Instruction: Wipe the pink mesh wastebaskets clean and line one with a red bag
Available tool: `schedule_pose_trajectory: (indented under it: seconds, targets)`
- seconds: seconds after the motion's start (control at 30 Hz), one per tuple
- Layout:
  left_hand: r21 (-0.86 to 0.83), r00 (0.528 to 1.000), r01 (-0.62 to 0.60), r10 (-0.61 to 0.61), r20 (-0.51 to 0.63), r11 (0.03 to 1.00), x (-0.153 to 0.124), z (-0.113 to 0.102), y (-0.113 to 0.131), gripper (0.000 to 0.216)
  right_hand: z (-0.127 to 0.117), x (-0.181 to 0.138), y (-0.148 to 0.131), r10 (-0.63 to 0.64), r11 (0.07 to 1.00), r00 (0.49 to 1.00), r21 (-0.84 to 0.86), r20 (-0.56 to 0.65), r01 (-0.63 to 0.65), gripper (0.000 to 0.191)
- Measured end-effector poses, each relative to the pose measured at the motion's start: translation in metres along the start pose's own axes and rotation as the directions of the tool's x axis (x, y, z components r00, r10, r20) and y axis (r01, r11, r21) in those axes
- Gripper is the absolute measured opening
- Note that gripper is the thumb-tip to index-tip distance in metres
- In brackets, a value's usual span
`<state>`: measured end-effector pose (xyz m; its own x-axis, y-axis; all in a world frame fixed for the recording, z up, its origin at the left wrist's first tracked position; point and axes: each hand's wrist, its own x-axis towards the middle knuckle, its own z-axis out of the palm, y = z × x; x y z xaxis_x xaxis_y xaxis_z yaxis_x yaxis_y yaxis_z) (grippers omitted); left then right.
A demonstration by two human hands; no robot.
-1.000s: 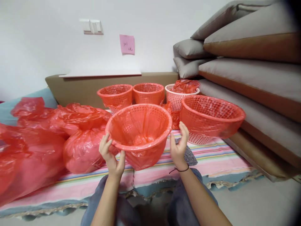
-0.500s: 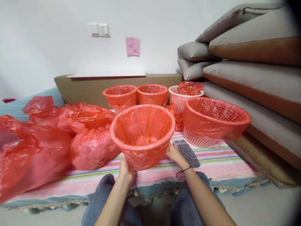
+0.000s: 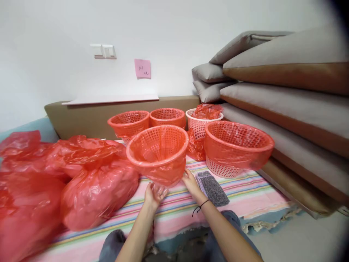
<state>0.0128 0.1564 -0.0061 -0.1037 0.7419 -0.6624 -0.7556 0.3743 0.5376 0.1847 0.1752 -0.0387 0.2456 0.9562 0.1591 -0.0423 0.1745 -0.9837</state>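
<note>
Head view: the left hand [image 3: 155, 193] is turned palm up with its fingers spread wide. It holds nothing, and its fingertips are just under the red liner [image 3: 167, 175] that sags below the basket [image 3: 157, 145]. The right hand [image 3: 191, 182] reaches to the basket's lower right side, fingers against the liner. They are partly hidden by the plastic, so I cannot tell whether they grip it.

The basket is just above and ahead of both hands, its mouth tipped toward the camera, over the striped bed [image 3: 245, 193]. I cannot tell whether its base rests there.

Just right of the right hand a grey pad [image 3: 212, 188] lies flat on the bed. Further right and ahead stands a big basket [image 3: 238, 143], also lined, with a white basket [image 3: 203, 122] behind it. Left of the left hand, near but apart, is a heap of red bags [image 3: 89, 185].
</note>
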Motion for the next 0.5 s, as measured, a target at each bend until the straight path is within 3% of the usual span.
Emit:
schedule_pose_trajectory:
  seconds: [0.13, 0.23, 0.37, 0.5]
  targets:
    - [0.010, 0.997, 0.052, -0.051, -0.053, 0.999, 0.008, 0.003, 0.008, 0.006, -0.024, 0.031, -0.041, -0.117, 0.992, 0.979, 0.017, -0.169, 0.122, 0.047]
    - [0.004, 0.997, 0.052, -0.051, -0.063, 0.999, 0.007, 0.006, 0.008, 0.005, -0.039, 0.089, -0.092, -0.156, 0.983, 0.970, 0.065, -0.185, 0.170, 0.039]
    - [-0.019, 0.997, 0.028, -0.029, -0.071, 0.999, 0.007, 0.009, 0.005, 0.007, -0.037, 0.191, -0.149, 0.019, 0.984, 0.981, 0.175, -0.194, 0.016, 0.023]
    - [-0.022, 0.994, 0.047, -0.049, -0.102, 0.999, 0.020, 0.001, 0.005, 0.006, -0.024, 0.262, -0.161, 0.270, 0.943, 0.938, 0.258, -0.219, -0.211, 0.036]
